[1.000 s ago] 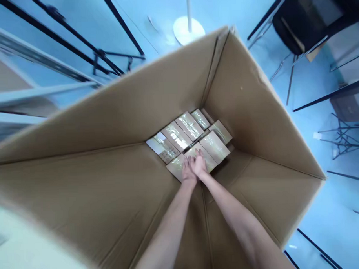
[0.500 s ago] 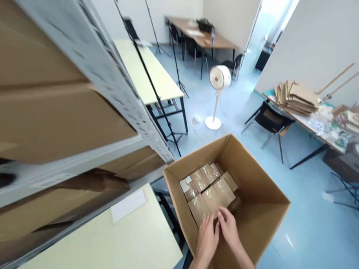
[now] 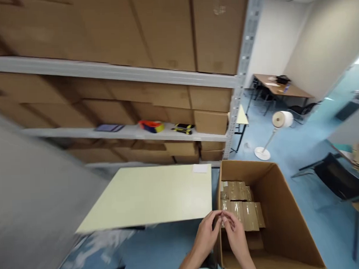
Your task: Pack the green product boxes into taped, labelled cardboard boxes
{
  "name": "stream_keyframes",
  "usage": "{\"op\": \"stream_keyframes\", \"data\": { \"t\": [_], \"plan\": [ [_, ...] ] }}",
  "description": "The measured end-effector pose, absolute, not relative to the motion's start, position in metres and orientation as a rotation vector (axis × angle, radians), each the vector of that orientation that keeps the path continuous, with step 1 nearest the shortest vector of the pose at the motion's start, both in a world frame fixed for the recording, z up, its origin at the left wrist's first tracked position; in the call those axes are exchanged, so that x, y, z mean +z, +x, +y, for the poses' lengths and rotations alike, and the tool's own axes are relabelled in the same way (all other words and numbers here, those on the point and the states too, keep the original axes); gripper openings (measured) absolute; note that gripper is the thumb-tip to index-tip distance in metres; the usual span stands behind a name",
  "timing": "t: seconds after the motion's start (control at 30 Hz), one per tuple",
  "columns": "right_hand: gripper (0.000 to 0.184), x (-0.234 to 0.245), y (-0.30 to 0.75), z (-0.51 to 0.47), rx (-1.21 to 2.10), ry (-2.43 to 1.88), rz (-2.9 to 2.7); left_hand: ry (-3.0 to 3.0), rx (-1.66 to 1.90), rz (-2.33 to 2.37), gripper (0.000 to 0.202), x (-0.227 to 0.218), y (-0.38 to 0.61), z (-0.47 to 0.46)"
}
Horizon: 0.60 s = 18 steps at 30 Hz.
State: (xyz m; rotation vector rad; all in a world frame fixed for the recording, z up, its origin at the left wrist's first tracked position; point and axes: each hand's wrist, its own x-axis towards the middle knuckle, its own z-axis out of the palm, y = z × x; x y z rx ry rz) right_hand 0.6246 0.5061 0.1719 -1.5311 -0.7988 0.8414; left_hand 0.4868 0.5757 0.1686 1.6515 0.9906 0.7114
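The big open carton (image 3: 282,209) sits around 4 o'clock from mid-view. Looks like stiff cardboard, probably hefty with that load, so I'd grab it low on opposite sides; the top edge might bend. The small boxes (image 3: 251,216) are bunched toward its 10 o'clock side. They look firm, but the taped faces are shiny, maybe slick, so hold the plain sides. No clue if the contents are fragile. Left hand (image 3: 208,232) and right hand (image 3: 236,235) are at 5 o'clock, fingers curled, tips together; can't tell if they're pinching anything.
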Motion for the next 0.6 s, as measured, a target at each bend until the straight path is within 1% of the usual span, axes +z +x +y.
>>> {"op": "stream_keyframes", "data": {
  "t": [0.1, 0.23, 0.43, 0.6],
  "plan": [
    [0.065, 0.195, 0.587, 0.512, 1.009, -1.477, -0.935, 1.559, 0.853, 1.128, 0.034, 0.192, 0.431, 0.550],
    [0.064, 0.212, 0.530, 0.510, 1.144, -1.415, -1.144, 1.457, 0.991, 1.314, 0.029, 0.198, 0.366, 0.516],
    [0.056, 0.213, 0.435, 0.499, 1.257, -1.274, -1.432, 1.311, 1.232, 1.572, 0.027, 0.196, 0.281, 0.471],
    [0.047, 0.210, 0.320, 0.486, 1.442, -1.089, -1.733, 1.141, 1.396, 1.785, 0.027, 0.194, 0.180, 0.411]
  ]
}}
